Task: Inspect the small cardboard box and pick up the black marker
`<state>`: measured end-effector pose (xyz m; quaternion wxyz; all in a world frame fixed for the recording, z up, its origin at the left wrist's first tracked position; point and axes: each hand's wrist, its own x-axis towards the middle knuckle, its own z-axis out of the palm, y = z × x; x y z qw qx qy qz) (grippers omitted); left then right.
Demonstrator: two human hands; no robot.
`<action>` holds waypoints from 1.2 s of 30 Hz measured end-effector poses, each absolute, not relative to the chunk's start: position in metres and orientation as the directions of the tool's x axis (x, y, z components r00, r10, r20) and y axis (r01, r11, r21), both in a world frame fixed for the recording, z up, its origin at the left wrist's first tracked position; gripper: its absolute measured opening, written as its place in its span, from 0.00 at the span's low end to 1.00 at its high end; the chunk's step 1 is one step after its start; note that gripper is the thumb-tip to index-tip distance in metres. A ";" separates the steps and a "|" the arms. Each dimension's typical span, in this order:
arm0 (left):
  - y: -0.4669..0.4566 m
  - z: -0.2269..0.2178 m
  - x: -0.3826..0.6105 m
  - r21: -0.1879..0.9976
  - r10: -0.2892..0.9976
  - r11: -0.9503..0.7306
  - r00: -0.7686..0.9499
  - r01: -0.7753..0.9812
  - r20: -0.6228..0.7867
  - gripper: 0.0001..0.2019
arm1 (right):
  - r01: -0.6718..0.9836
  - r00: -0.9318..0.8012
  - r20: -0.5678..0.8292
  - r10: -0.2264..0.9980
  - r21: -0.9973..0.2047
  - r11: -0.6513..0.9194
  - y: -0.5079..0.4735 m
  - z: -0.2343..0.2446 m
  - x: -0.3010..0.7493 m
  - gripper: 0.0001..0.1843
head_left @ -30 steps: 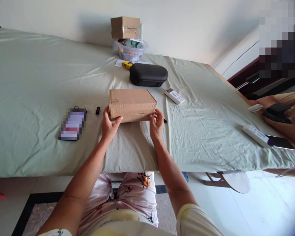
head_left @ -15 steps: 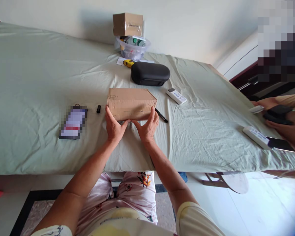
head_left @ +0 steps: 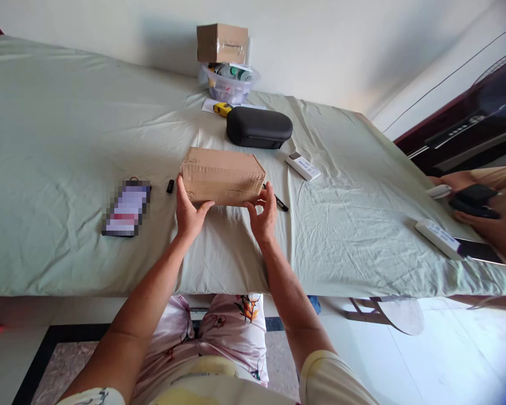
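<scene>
A closed brown cardboard box (head_left: 221, 177) lies in front of me on the cloth-covered table, its near face tilted slightly toward me. My left hand (head_left: 189, 214) grips its left end, thumb along the near lower edge. At the lower right corner, my right hand (head_left: 263, 216) holds the box between a thumb in front and fingers curled around the right end. A black marker pen (head_left: 279, 201) lies just beside my right fingers. To the left of my left hand is a small black cap (head_left: 170, 186).
A phone (head_left: 126, 209) lies at left. Behind the box are a black case (head_left: 259, 127), a yellow tape measure (head_left: 222, 109) and a plastic basket (head_left: 231, 87) with another box (head_left: 222, 43) on top. White packs (head_left: 302, 166) lie rightward. Another person's hands (head_left: 484, 214) hold a black object.
The box has shifted slightly left and turned a little. My thumbs, which met at the middle of its near edge, have moved apart toward its ends.
</scene>
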<state>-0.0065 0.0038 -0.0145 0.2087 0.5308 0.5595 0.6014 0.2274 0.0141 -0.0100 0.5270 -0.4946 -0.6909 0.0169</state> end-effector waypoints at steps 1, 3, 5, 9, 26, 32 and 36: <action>0.005 -0.017 -0.008 0.900 0.851 -0.283 -0.346 0.331 0.395 0.60 | 0.637 0.079 0.701 0.708 -0.582 0.506 0.015 -0.009 0.228 0.43; 0.008 -0.022 -0.011 0.914 0.865 -0.257 -0.347 0.315 0.363 0.54 | 0.585 0.157 0.655 0.739 -0.665 0.465 0.014 -0.006 0.229 0.42; 0.008 -0.023 -0.013 0.924 0.876 -0.221 -0.354 0.312 0.329 0.47 | 0.554 0.221 0.596 0.772 -0.728 0.404 0.012 -0.002 0.229 0.38; 0.005 -0.016 -0.012 0.925 0.890 -0.216 -0.327 0.312 0.318 0.35 | 0.551 0.278 0.556 0.783 -0.760 0.344 0.007 0.007 0.232 0.31; -0.003 0.002 -0.005 0.941 0.849 -0.266 -0.412 0.210 0.331 0.21 | 0.542 0.332 0.557 0.761 -0.773 0.330 0.001 0.010 0.223 0.25; -0.004 0.000 0.001 0.959 0.883 -0.156 -0.402 0.237 0.243 0.27 | 0.575 0.314 0.508 0.802 -0.774 0.265 -0.001 -0.003 0.210 0.37; -0.010 0.001 0.012 0.949 0.875 -0.124 -0.419 0.289 0.242 0.42 | 0.620 0.348 0.480 0.806 -0.762 0.186 -0.004 -0.011 0.199 0.52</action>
